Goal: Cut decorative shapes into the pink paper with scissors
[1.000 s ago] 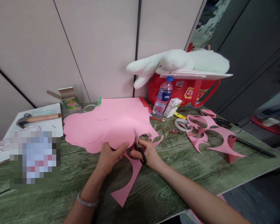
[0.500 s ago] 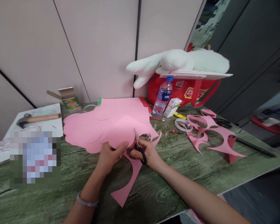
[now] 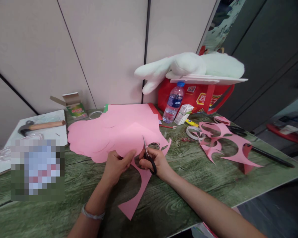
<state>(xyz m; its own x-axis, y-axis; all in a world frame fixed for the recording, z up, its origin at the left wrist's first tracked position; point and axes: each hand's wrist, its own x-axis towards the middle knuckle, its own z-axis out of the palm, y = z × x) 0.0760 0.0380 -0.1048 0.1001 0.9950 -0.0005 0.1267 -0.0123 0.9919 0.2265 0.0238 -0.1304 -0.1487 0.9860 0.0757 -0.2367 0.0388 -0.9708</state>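
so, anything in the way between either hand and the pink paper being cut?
Nothing visible. The left hand grips the pink paper by its near edge; the right hand holds scissors, their blades at that sheet. A pink strip extends toward the wearer, clear of the blades.

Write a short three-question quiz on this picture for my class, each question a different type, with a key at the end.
1. Multiple choice: what colour is the cap on the bottle?
a) red
b) blue
c) yellow

2. True or false: the left hand holds the edge of the pink paper.

3. Fill in the blank: the right hand holds a pair of ____.

Key: 1. b, blue. 2. True; its thumb lies on top of the paper. 3. scissors.
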